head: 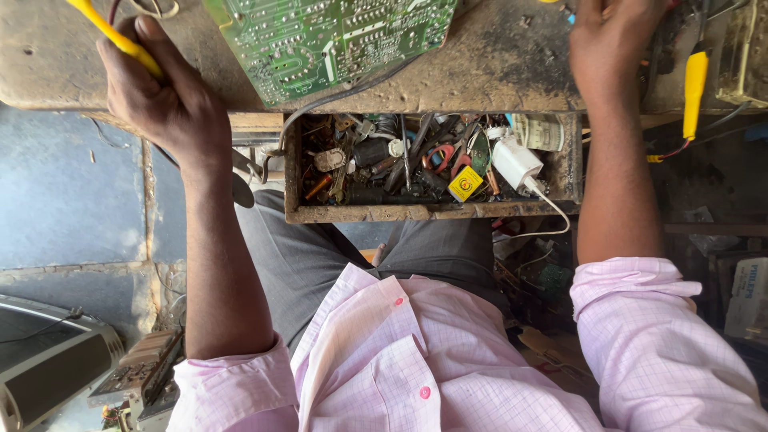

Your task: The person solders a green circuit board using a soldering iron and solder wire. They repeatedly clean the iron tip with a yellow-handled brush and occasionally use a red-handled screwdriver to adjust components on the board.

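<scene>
Two bare forearms reach out of rolled pink checked sleeves (640, 336), the person seated with grey trousers (320, 256) showing below the shirt front. Just beyond the lap, an open wooden drawer (424, 213) juts from under the desk (496, 64), crammed with odds and ends: a white plug adapter (516, 162) with its cable trailing over the front edge, a small yellow square part (465, 184), red-handled pliers (442, 156), dark cylinders and tangled metal bits.

Further out, on the worn, grimy desk top, the left hand (164, 100) is curled shut around a yellow-handled tool (116, 36), thumb over the handle, which runs up and away past the top edge of the view, so its tip cannot be seen. Just beside that hand, toward the middle of the desk, lies a green circuit board (336, 36), tilted, its solder side up; a grey wire (344, 96) runs from under its near corner down toward the drawer. The board sits between the two hands, much nearer the left one, not touched by either as far as can be seen.

The right hand (612, 40) rests at the far right part of the desk, fingers pointing away and cut off by the frame; whether they are pinching anything cannot be told. Beside it hangs a second yellow-handled tool (694, 88) with red and black leads.

On the floor to the left stands a pale grey appliance casing (48, 368).
</scene>
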Motion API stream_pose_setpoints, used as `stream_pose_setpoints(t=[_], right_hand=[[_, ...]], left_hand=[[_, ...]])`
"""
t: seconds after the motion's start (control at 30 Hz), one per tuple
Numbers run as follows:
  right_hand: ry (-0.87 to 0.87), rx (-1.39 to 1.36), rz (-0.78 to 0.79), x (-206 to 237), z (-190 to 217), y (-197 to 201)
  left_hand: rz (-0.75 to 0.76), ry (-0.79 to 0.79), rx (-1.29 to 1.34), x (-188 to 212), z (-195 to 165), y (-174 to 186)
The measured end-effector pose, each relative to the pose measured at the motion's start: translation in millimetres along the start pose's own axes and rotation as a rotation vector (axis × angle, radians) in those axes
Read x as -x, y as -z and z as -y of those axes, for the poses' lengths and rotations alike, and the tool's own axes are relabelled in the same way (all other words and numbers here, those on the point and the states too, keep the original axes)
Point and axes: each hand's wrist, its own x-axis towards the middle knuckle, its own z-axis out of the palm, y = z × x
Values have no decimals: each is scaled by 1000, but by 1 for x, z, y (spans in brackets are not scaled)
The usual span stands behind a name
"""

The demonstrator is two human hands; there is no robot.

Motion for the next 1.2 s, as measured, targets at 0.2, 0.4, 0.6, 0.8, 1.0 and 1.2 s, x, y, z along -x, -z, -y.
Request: stream_pose_setpoints(t=[0.2,0.4,0.6,0.8,1.0,1.2], right_hand=[[58,-165,-64,-14,30,5],[8,-349,-27,-21,32,6],[24,-354,6,-20,28,6],[32,-279,9,-17,24,8],[-16,-290,60,-10,21,12],[-36,-317,89,-7,21,19]], left_hand=[[81,-1,-122,11,-57,18],[689,-154,80,35,-161,-6],[924,-68,224,24,-218,-112],[1068,282,248,30,-192,-228],[1095,197,207,43,-162,-268],[1305,597,259,25,-163,-261]])
